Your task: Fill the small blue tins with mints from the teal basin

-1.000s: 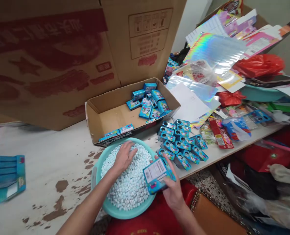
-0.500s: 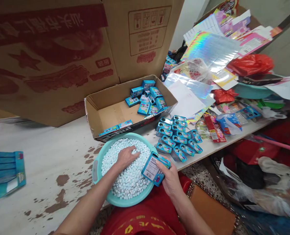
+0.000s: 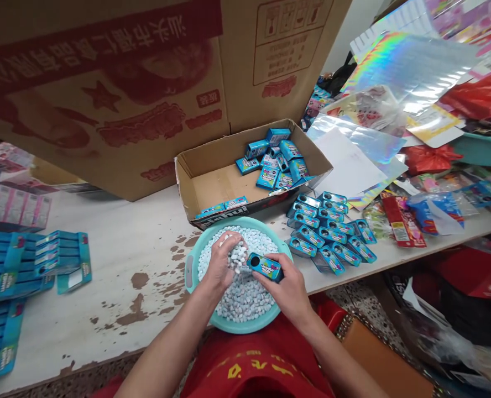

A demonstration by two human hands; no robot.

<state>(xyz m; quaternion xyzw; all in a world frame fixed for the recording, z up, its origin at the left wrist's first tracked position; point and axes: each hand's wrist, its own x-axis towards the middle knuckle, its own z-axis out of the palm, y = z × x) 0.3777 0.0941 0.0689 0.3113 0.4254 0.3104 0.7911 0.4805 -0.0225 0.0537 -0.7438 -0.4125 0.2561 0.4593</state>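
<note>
A turquoise basin (image 3: 249,326) full of small pale blue-white candies (image 3: 245,301) sits at the table's front edge. Cupped above it, my left hand (image 3: 219,268) holds a handful of these candies, some showing at its fingers. My right hand (image 3: 290,290) grips a small blue candy box (image 3: 266,267) over the basin's right part, its end with a round dark hole turned up toward me. The box's hole is close beside the handful. Right of the basin, several similar blue boxes (image 3: 328,232) stand in rows with their holed ends up.
Behind the basin is an open cardboard tray (image 3: 212,185) with several blue boxes inside. A large carton (image 3: 146,138) rises behind that. Blue display packs (image 3: 17,265) lie at the left. Holographic sheets (image 3: 403,66), bags and wrappers crowd the right side.
My left hand has risen from the candies with a handful. My right hand has turned the box so its holed end faces up. The view has shifted left.
</note>
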